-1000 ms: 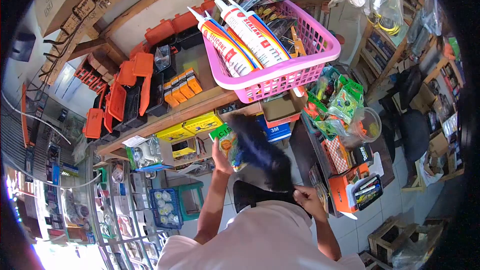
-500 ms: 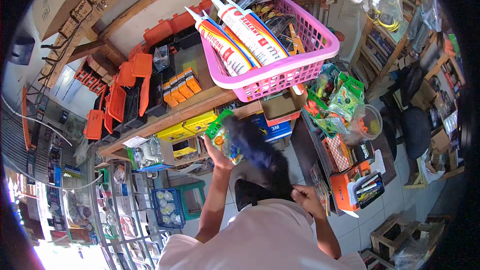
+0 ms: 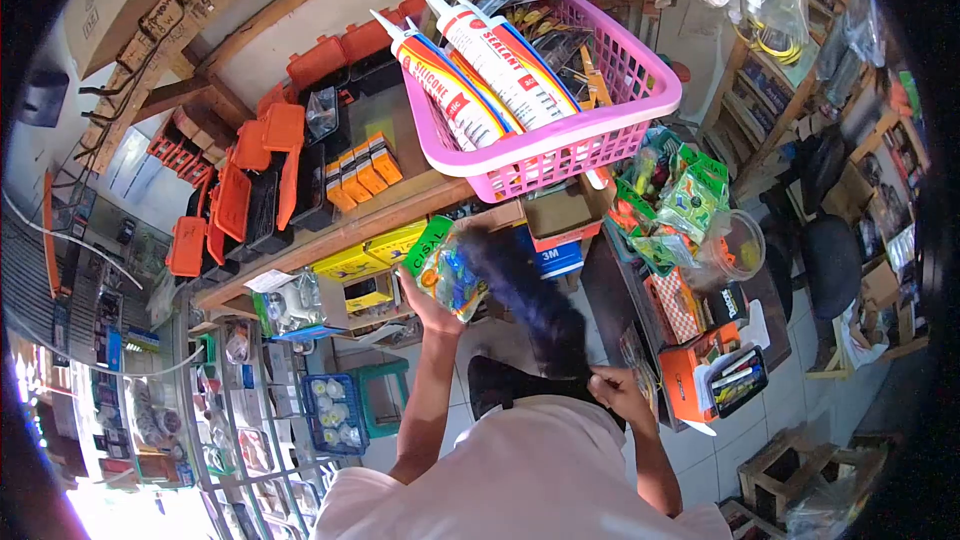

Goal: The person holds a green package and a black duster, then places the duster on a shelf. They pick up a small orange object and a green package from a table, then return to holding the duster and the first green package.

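My left hand point(image 3: 428, 308) is closed on a clear plastic packet point(image 3: 450, 275) with a green header card and colourful small pieces inside. The packet is held up in front of the shelf edge, its printed face turned upward. In my right hand point(image 3: 618, 392), near my waist, is the handle end of a dark, fluffy duster point(image 3: 535, 315). Its bushy tip reaches up and left, overlapping the right edge of the packet in this view. Most of the duster's handle is hidden by my fist.
A pink basket point(image 3: 560, 145) holding sealant tubes point(image 3: 510, 60) stands on the wooden shelf point(image 3: 330, 230). Orange-lidded boxes point(image 3: 285, 135) line the shelf to the left. More green-headed packets point(image 3: 690, 195) and a clear tub point(image 3: 735, 245) sit at the right. A blue crate point(image 3: 335, 415) is low at left.
The packet has tilted so more of its green header and front shows. The duster has swung slightly to the right, and my right hand has risen a little.
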Tool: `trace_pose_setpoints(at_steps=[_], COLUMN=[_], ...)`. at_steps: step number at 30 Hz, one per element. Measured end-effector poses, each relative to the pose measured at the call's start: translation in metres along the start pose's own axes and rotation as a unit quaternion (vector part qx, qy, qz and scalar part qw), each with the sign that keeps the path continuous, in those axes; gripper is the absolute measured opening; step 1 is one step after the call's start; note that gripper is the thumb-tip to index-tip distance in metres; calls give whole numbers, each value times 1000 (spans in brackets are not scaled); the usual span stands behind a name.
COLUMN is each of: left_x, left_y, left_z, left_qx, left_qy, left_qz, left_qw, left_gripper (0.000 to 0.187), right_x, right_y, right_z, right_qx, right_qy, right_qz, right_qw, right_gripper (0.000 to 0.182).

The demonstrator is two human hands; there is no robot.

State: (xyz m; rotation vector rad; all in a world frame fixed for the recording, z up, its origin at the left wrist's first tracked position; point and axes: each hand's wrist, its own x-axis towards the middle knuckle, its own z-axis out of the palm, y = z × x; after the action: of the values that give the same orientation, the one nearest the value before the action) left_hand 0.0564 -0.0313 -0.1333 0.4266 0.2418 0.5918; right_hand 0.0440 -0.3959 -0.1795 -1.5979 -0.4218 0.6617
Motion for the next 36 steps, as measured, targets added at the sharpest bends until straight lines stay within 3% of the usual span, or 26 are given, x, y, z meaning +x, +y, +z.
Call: trace_pose_setpoints(at_steps=[2, 3, 5, 8, 10, 11, 12, 14, 16, 18, 19, 23, 26, 29, 31, 34, 35, 36], left_x=[9, -4, -9, -3, -3, -22, -17, -4, -1, 3, -3, -7, 0, -1, 4, 4, 5, 2], left_y=[6, 4, 3, 0, 8, -9, -8, -1, 0, 5, 3, 1, 5, 2, 1, 5, 2, 2], left_z=[-26, 3, 27, 19, 25, 27, 26, 21, 10, -2, 7, 28, -4, 9, 1, 1, 4, 11], left_qx=[-16, 6, 12, 20, -27, 198, 198, -4, 11, -15, -29, 2, -5, -15, 15, -13, 12, 13], left_qy=[-121, 6, 8, 27, -115, -5, -7, 4, 13, -103, -44, 13, -4, 4, 15, -3, 33, 33], left_qz=[-68, -22, -12, 20, -41, 148, 146, -15, 3, -32, -35, 4, -28, -20, 12, -18, 4, 2], left_qw=[990, 1000, 1000, 999, 992, 969, 969, 1000, 1000, 994, 998, 1000, 1000, 1000, 1000, 1000, 999, 999], left_gripper=[68, 68, 68, 67, 63, 65, 65, 67, 68, 66, 65, 66, 64, 64, 64, 61, 63, 63], right_x=[-1, 0, 0, 3, 1, 0, 1, 1, 4, 1, 1, 4, -1, 1, 5, 2, 5, 7], right_y=[-4, -7, -6, 6, 10, 12, 14, 24, 33, 21, 15, 28, 21, 31, 38, 21, 19, 16], right_z=[0, 2, 2, -6, -9, -8, -7, -8, -17, -13, -10, -11, -7, -6, -16, -16, -12, -8], right_qx=[-1, -21, -42, 55, 18, 18, 2, -15, 39, 37, 34, 73, 45, 30, 58, 53, 54, 69], right_qy=[-23, -4, 17, -4, -51, -49, -12, 23, -56, -41, -24, -17, -27, 10, -54, -50, -48, -24], right_qz=[11, -8, -25, 23, 35, 35, 7, -19, 55, 28, -1, 26, 40, -3, 78, 84, 84, 51], right_qw=[1000, 1000, 999, 998, 998, 998, 1000, 999, 996, 998, 999, 997, 998, 999, 994, 994, 994, 996], right_gripper=[27, 26, 26, 20, 24, 24, 24, 24, 24, 25, 26, 27, 27, 28, 31, 32, 32, 23])
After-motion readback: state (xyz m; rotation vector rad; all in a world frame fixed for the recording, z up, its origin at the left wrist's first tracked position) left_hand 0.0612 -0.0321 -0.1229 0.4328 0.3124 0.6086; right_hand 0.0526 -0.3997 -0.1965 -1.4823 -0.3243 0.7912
